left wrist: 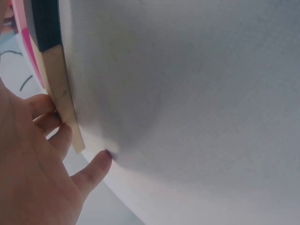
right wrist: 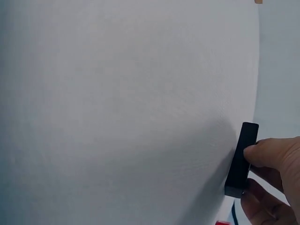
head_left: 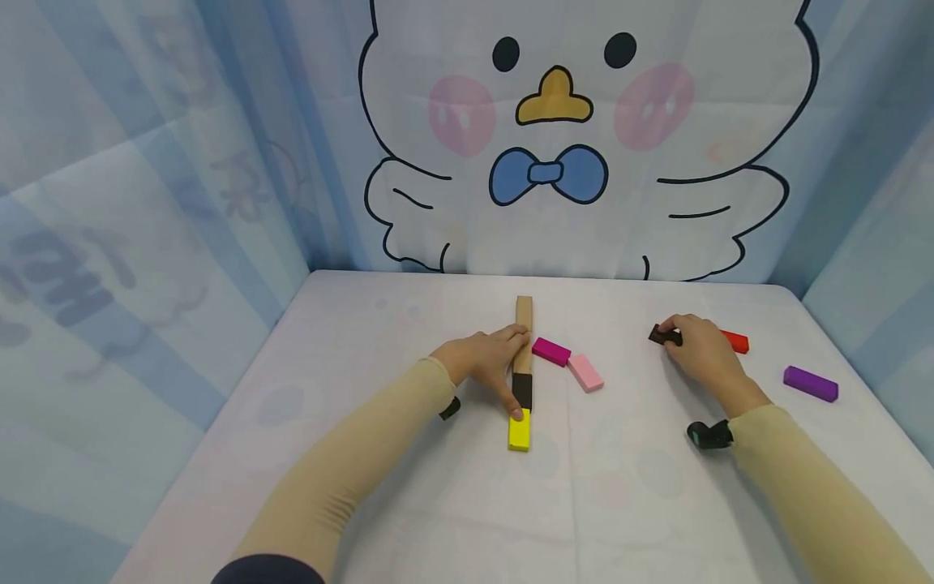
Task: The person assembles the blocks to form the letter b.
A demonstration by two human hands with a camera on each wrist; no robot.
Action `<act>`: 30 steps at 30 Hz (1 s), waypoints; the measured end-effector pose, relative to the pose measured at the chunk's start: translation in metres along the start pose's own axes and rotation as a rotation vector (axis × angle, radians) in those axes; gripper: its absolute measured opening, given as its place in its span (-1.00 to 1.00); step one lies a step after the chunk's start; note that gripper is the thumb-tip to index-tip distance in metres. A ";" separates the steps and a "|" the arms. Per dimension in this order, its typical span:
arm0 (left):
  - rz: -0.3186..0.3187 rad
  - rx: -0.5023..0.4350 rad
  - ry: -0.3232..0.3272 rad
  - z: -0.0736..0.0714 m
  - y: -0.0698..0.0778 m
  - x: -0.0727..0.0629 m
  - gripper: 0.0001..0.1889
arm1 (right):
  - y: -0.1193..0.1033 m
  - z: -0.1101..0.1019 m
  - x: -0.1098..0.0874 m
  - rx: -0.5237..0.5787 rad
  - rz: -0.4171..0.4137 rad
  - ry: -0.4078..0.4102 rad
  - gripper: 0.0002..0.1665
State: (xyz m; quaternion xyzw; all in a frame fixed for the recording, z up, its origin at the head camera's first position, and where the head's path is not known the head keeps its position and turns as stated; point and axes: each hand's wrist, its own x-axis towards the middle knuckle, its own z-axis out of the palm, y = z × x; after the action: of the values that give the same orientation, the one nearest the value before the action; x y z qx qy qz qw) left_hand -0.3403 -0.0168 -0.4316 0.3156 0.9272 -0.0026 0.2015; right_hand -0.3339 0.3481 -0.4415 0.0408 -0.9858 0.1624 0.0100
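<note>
On the white table, a narrow row runs away from me: a yellow block (head_left: 519, 436) nearest, a black block (head_left: 522, 391) behind it, then bare wood (head_left: 524, 312) at the far end. My left hand (head_left: 485, 361) spreads along this row, thumb at the yellow block and fingers touching the wood. In the left wrist view the fingers (left wrist: 61, 140) lie against the wood's side. Off to the right, my right hand (head_left: 702, 353) pinches a dark oblong block (right wrist: 241, 161) between thumb and fingers, close over the table.
Just right of the row lie a magenta block (head_left: 550, 351) and a pink block (head_left: 586, 373), close end to end. A red block (head_left: 737, 341), partly hidden, sits beyond the right hand. Near the table's right edge is a purple block (head_left: 811, 384). Printed curtains hang around the table.
</note>
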 end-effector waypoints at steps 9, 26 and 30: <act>-0.002 -0.011 -0.001 0.001 0.000 -0.002 0.50 | -0.002 0.003 -0.003 0.011 -0.021 0.009 -0.64; -0.001 0.004 -0.002 -0.001 0.001 -0.002 0.50 | -0.015 -0.001 -0.022 0.030 -0.008 -0.018 -0.62; -0.006 -0.004 -0.006 -0.001 0.001 -0.001 0.50 | -0.019 -0.001 -0.029 0.037 -0.023 -0.041 -0.64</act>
State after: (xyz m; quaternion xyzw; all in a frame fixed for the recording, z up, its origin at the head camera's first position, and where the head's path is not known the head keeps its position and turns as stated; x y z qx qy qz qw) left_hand -0.3394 -0.0167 -0.4299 0.3124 0.9276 -0.0023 0.2047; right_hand -0.3032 0.3325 -0.4353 0.0557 -0.9821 0.1798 -0.0093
